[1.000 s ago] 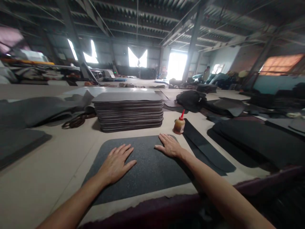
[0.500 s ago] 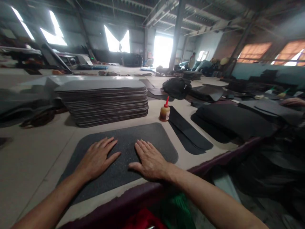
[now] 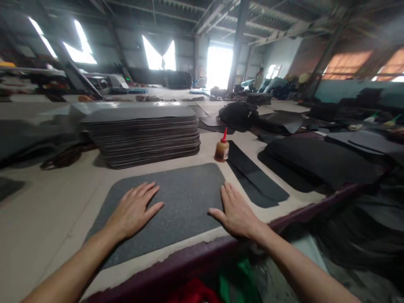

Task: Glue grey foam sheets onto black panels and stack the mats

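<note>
A dark grey sheet with rounded corners lies flat on the pale table. My left hand rests on its left part, fingers stretched out and holding nothing. At the sheet's right edge lies my right hand, palm down with the thumb apart, and nothing is in it. Behind the sheet stands a tall stack of similar sheets. An amber bottle with a red nozzle stands upright between the stack and some dark strips.
More dark sheets are piled on the right, near the table's maroon front edge. A black bundle lies farther back. Dark material is at the left. A person stands in the far background.
My right hand has slid right, from the middle of the sheet to its right edge. My left hand has stayed at about the same place on the sheet. The view has shifted slightly.
</note>
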A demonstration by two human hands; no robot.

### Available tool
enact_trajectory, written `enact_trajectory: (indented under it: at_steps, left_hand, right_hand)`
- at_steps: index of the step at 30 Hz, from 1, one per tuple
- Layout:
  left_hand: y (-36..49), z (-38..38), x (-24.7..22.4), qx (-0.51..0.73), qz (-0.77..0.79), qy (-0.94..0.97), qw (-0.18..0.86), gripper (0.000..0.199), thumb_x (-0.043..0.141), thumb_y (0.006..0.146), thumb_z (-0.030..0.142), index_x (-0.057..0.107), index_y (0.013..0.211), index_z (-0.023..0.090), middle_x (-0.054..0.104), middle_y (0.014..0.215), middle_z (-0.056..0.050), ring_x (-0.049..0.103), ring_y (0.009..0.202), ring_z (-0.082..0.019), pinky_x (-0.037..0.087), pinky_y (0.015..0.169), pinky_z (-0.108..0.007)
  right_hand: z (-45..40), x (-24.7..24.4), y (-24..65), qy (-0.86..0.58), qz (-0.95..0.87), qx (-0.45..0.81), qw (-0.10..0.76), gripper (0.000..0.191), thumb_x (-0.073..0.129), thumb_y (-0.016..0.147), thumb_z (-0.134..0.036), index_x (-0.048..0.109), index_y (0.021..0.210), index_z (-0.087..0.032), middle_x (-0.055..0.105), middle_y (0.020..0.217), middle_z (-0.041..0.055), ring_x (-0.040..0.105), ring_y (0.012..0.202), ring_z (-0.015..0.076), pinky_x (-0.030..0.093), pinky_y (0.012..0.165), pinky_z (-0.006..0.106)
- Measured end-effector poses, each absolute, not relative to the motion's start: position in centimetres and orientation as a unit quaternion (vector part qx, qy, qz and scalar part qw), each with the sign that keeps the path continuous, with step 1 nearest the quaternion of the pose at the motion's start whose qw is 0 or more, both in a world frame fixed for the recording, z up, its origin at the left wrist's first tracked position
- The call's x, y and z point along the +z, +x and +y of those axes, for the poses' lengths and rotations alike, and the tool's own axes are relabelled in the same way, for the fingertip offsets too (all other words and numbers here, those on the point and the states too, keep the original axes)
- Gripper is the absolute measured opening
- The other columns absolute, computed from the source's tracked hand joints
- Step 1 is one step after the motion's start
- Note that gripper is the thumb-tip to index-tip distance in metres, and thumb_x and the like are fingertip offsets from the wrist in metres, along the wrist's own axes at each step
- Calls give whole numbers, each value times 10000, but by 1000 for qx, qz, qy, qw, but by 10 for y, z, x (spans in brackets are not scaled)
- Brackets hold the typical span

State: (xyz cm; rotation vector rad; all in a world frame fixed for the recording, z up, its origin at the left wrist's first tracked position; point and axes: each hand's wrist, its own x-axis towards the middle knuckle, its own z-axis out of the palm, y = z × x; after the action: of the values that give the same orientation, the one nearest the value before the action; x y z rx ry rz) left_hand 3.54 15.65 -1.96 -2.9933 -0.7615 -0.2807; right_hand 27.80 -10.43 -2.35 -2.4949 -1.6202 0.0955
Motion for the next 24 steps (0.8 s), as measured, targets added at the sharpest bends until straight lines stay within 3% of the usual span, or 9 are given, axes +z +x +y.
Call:
enact_trajectory:
  at_steps: [4, 8, 12, 15, 18, 24]
  left_hand:
    - [37, 148, -16, -98, -250, -963, 8, 634, 378, 959, 627, 495, 1433, 223, 434, 1541, -84, 358, 1432, -304, 288, 1178, -532]
    - [36, 146, -17, -116, -257, -959, -3, 640, 385, 959, 632, 474, 1441, 220, 424, 1547, -89, 347, 1439, -303, 276, 1187, -529]
    - [32, 152, -22, -142, -290, -947, -12, 793, 394, 930, 673, 360, 1505, 128, 321, 1597, -135, 264, 1478, -311, 241, 1212, -508]
    - [31, 160, -24, -154, -385, -910, -25, 785, 402, 934, 598, 336, 1504, 63, 347, 1579, -159, 278, 1471, -312, 238, 1216, -480]
    - [34, 164, -23, -125, -481, -868, -20, 742, 391, 933, 540, 369, 1488, 47, 399, 1546, -174, 323, 1447, -331, 260, 1200, -491]
    - [40, 160, -15, -84, -540, -837, 22, 764, 370, 909, 640, 467, 1443, 103, 388, 1543, -198, 310, 1430, -404, 283, 1140, -613]
  right_hand:
    - [-95, -8, 291, -829, -550, -18, 101, 1045, 197, 951, -772, 313, 1483, 120, 193, 1556, 314, 126, 1484, 396, 199, 1203, 576]
    - [-37, 14, 260, -725, -668, 13, 167, 908, 292, 993, -695, 293, 1526, 40, 199, 1588, 240, 123, 1498, 330, 203, 1224, 498]
    - [32, 6, 231, -677, -715, 68, 162, 784, 392, 1002, -626, 316, 1540, -61, 251, 1594, 169, 206, 1476, 338, 243, 1192, 545]
    - [59, -8, 241, -726, -672, 35, 139, 774, 363, 1001, -655, 367, 1516, -77, 304, 1577, 157, 234, 1467, 306, 217, 1202, 511]
    - [59, -17, 270, -789, -604, 10, 114, 850, 325, 985, -707, 353, 1519, -47, 287, 1580, 177, 224, 1468, 316, 208, 1202, 485]
    - [23, -22, 318, -864, -498, -23, 75, 911, 337, 984, -696, 336, 1497, 57, 298, 1540, 280, 258, 1435, 392, 216, 1180, 489]
